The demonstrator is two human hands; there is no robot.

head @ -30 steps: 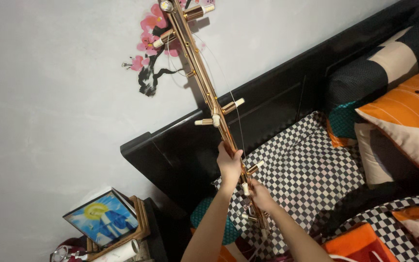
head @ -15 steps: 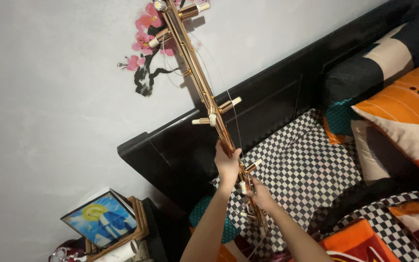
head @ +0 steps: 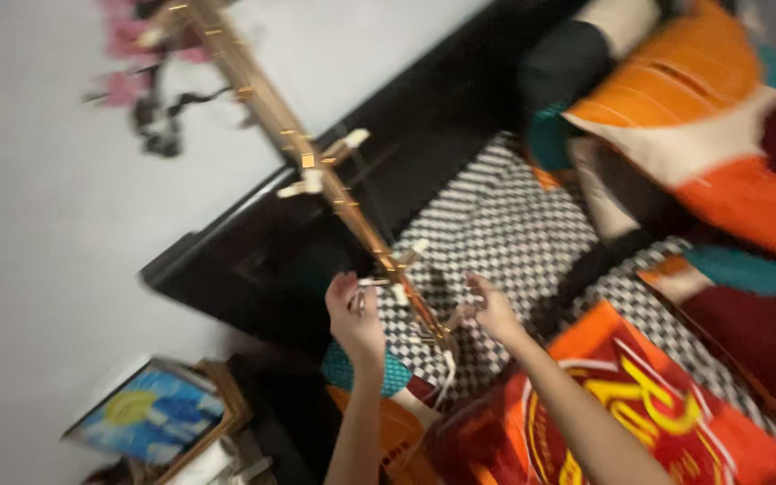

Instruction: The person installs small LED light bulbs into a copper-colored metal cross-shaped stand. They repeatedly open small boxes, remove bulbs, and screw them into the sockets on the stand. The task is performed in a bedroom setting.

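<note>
Two hands at a long wooden stringed instrument

Left hand (head: 355, 316) and right hand (head: 493, 310) flanked the instrument's neck (head: 316, 166) — above a checkered bed (head: 496, 216).

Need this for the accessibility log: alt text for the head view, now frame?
Blurred view looking down at a person's left hand and right hand on either side of a long wooden stringed instrument neck with pale pegs, over a bed with a checkered sheet, a dark headboard and orange cushions.
</note>
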